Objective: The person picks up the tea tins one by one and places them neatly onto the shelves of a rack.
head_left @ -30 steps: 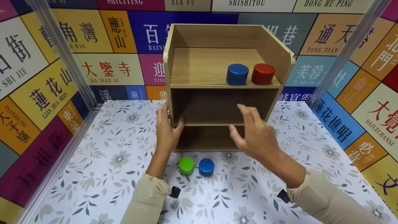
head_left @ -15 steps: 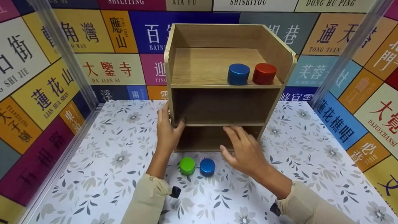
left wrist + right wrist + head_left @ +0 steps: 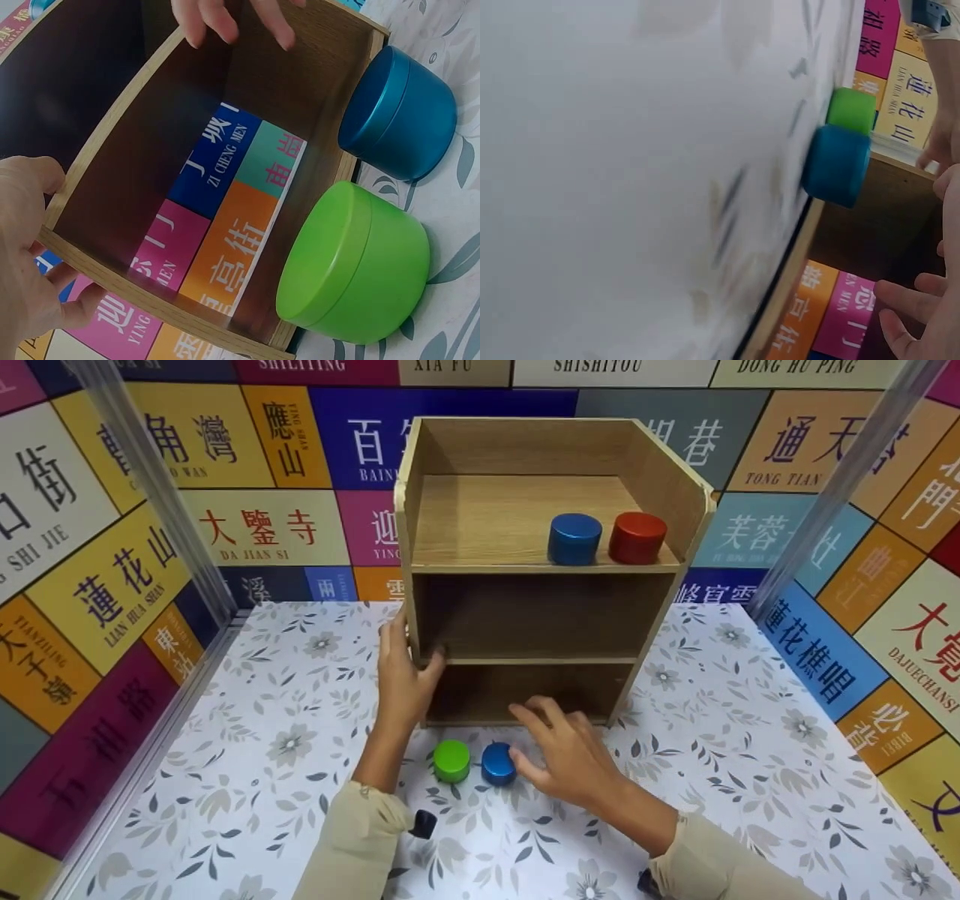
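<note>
My left hand (image 3: 403,682) grips the left side panel of a small wooden shelf unit (image 3: 480,517), thumb on the front edge and fingers around the outer side, as the left wrist view (image 3: 26,240) also shows. On the table, just before the lowest compartment, stand a green round tin (image 3: 451,761) and a blue round tin (image 3: 496,765). My right hand (image 3: 574,757) hovers just right of the blue tin, fingers loosely bent and holding nothing. Its thumb overlaps the tin's edge in the head view; the right wrist view shows the hand apart from the blue tin (image 3: 837,166).
Another blue tin (image 3: 574,540) and a red tin (image 3: 637,538) stand on the unit's top shelf, at the right. A floral cloth (image 3: 285,780) covers the table. Printed walls and metal posts (image 3: 154,487) enclose it.
My right hand has come down and left from before the middle compartment to beside the blue tin on the table. My left hand keeps its grip on the side panel.
</note>
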The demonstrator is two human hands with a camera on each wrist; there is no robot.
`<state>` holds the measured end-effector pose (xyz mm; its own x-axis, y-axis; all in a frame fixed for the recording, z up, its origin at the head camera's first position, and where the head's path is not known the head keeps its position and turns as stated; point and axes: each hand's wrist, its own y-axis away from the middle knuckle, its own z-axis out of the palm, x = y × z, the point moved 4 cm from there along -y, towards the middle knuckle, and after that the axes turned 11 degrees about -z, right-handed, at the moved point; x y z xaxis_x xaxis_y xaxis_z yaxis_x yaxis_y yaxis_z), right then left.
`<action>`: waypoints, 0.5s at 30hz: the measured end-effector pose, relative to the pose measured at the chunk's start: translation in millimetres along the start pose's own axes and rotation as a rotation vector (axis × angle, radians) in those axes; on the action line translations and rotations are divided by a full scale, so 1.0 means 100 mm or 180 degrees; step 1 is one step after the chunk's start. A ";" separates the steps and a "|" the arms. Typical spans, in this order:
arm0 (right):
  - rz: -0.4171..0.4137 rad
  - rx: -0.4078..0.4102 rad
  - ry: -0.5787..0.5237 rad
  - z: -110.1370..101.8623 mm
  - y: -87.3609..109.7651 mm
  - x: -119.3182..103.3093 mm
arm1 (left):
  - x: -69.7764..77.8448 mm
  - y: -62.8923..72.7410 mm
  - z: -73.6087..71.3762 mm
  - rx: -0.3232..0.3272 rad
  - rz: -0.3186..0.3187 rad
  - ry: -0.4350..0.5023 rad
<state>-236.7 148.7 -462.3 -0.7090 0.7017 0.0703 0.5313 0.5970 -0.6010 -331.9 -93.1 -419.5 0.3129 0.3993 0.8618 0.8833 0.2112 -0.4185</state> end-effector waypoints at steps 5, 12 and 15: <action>-0.0069 -0.0038 -0.0036 0.10 0.04 -0.04 | 0.00 0.00 0.00 0.0006 0.0010 -0.0003; -0.0063 -0.0326 -0.0164 0.19 0.07 -0.10 | 0.01 0.00 0.00 0.0028 -0.0012 -0.0024; -0.0057 -0.0496 -0.0178 0.22 0.08 -0.12 | 0.01 0.01 0.00 0.0025 -0.0024 -0.0011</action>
<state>-234.4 136.4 -485.2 -0.7414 0.6702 0.0330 0.5807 0.6654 -0.4690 -331.0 -92.5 -418.7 0.3049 0.4007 0.8640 0.8829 0.2211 -0.4142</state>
